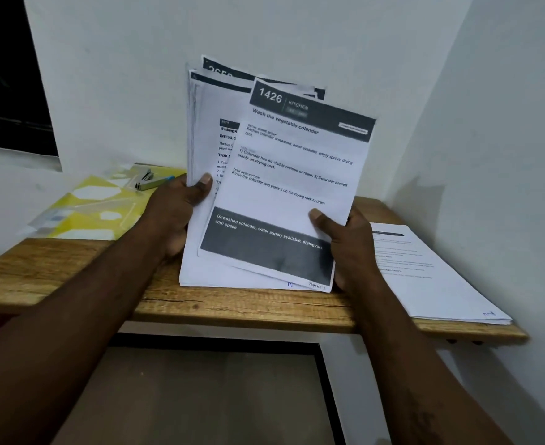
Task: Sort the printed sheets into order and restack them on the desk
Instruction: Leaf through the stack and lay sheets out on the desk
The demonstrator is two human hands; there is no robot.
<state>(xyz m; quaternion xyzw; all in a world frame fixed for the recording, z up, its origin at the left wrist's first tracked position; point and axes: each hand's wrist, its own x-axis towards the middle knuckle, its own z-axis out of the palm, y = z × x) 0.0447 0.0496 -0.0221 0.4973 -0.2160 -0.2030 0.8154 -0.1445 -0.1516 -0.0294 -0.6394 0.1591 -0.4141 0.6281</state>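
Here, front sheet (297, 175): headed 1426, tilted, pinched at its lower right by the right hand (351, 248).
Bundle of sheets (207, 107): upright behind it, gripped by the left hand (171, 216) (thumb on front), above the tabletop (232, 306).
Stack (432, 277): flat on the tabletop's right end.
Yellow folder (94, 210), stapler (145, 183): left end.

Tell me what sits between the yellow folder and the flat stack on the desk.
Head view: the fanned sheets, gripped by the left hand and right hand.
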